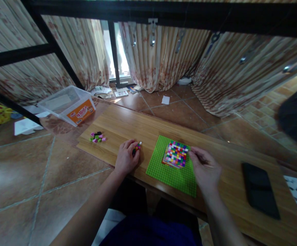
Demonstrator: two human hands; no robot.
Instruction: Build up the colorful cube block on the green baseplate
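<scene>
I note the left hand (pixel 127 156) curled round loose bricks (pixel 137 147) by the near edge of the bench (pixel 127 119), presumably for ready reach; right hand (pixel 206 167), fingertips together, beside the brick stack (pixel 176 154) on the green board (pixel 155 167); what either grips, unclear.

Left hand (pixel 126 158) curled, right (pixel 206 168) seemingly pinched

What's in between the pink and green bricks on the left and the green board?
The head view shows the left hand there, with small colourful bricks right by it, on the wooden table.
</scene>
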